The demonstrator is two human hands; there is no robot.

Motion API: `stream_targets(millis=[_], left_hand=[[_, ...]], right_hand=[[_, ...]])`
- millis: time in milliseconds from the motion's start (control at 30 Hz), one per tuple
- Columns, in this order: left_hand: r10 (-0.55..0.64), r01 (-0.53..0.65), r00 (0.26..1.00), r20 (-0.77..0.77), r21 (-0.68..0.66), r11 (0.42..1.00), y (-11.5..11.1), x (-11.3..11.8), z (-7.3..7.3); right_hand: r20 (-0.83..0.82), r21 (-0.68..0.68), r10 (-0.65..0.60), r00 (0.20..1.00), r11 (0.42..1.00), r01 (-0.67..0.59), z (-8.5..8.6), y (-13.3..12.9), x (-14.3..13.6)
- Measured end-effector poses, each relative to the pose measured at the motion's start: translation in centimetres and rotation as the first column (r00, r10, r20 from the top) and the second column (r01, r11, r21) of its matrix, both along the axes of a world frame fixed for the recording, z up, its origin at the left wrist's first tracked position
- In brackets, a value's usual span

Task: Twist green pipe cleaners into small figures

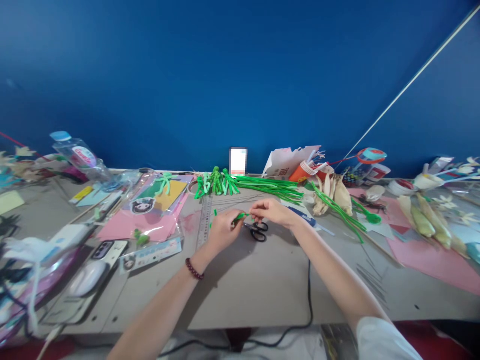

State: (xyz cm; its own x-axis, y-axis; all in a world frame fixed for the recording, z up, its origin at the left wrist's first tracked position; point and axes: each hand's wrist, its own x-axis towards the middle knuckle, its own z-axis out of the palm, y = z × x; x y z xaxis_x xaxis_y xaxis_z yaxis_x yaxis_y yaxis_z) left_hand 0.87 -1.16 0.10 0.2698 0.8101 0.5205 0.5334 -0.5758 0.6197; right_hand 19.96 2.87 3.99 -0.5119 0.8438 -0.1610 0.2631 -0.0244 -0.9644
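Note:
Between my hands, above the middle of the table, is a small green pipe cleaner piece (241, 216). My left hand (224, 230) is closed, with the green piece between its thumb and fingers. Facing it, my right hand (273, 212) pinches at the piece's right end; its fingertips partly hide what they hold. Under my hands lie black-handled scissors (258, 233). A clear ruler (204, 220) lies to the left of my left hand. Behind, a bundle of green pipe cleaners (268, 186) lies beside several twisted green pipe cleaner figures (217, 182).
Pink paper and coloured sheets in a plastic sleeve (150, 212) lie at left, near a phone (90, 280). A clear bottle (77, 152) leans at the back left. Right are a blue pen-like tool (303, 216), dried husks (330, 195) and pink paper (431, 262). A black cable (310, 290) crosses the front edge.

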Motion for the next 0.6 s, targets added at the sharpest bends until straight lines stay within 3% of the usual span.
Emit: stream_targets(millis=[100,233,467,600], left_hand=[[0.006,0.053,0.973,0.231,-0.25,0.967,0.0,0.3,0.3],[0.032,0.256,0.856,0.516,-0.476,0.841,0.2,0.5,1.0],[0.042,0.438,0.749,0.661,-0.541,0.718,0.4,0.3,1.4],[0.073,0.497,0.709,0.701,-0.571,0.654,0.4,0.4,1.3]], right_hand=[[0.019,0.147,0.0,1.0,0.989,-0.002,0.0,0.1,0.1],[0.046,0.268,0.021,0.999,0.963,-0.032,0.5,-0.4,-0.1],[0.101,0.457,-0.031,0.994,0.889,-0.019,0.8,-0.9,-0.8],[0.092,0.395,-0.005,0.996,0.918,-0.032,0.6,-0.7,-0.6]])
